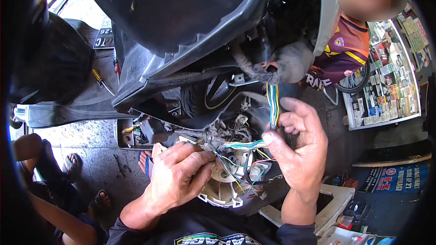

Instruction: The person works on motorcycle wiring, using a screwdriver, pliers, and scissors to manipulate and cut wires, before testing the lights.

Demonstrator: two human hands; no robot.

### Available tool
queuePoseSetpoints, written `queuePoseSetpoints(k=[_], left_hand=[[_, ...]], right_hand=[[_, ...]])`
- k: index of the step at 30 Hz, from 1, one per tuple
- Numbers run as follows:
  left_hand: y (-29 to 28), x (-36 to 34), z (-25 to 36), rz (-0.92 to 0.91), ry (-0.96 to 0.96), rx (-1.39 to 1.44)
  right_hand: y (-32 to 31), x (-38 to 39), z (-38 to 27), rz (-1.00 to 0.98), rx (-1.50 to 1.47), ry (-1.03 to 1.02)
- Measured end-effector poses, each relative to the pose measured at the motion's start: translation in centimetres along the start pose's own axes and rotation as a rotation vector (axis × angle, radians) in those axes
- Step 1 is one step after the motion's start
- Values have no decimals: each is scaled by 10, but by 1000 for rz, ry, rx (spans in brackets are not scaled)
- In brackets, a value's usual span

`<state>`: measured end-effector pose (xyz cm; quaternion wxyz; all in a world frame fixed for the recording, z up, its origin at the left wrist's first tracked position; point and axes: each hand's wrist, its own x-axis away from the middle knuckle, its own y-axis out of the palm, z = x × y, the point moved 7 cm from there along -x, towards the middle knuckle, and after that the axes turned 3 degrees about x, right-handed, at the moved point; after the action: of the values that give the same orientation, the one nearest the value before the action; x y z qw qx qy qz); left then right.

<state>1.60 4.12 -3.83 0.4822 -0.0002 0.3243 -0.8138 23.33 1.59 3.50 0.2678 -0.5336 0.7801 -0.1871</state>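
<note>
The striped wires [273,104] lie right of the frame's centre. Their upper stretch runs nearly upright; at the right hand [299,147] they bend and run left, almost level. The right thumb and fingers pinch the bend. The left hand [177,172], lower centre, has its fingers curled in close near the level stretch's left end; what is between its fingertips cannot be told.

The wires' top end vanishes beneath a grey boot [294,63], and their left end is lost among dark leads. Thin loose wires [259,172] blur over a pale round part [225,172].

Left of centre, a tray [116,134] holds a dark block [154,131] and a yellow-handled tool [131,129]. At right, a case [351,117] holds rows of small packets [386,88].
</note>
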Motion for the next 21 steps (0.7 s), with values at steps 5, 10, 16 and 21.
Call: queuePoseSetpoints(k=[5, 10, 16, 21], left_hand=[[-16, -13, 34, 62, 92, -25], [-5, -47, 55, 54, 103, 109], [24, -55, 49, -94, 3, 272], [27, -56, 41, -37, -40, 374]], right_hand=[[-2, 0, 14, -92, -302, 125], [-1, -3, 20, -152, -461, 166], [-4, 4, 17, -148, -480, 151], [-8, 6, 5, -147, -279, 12]])
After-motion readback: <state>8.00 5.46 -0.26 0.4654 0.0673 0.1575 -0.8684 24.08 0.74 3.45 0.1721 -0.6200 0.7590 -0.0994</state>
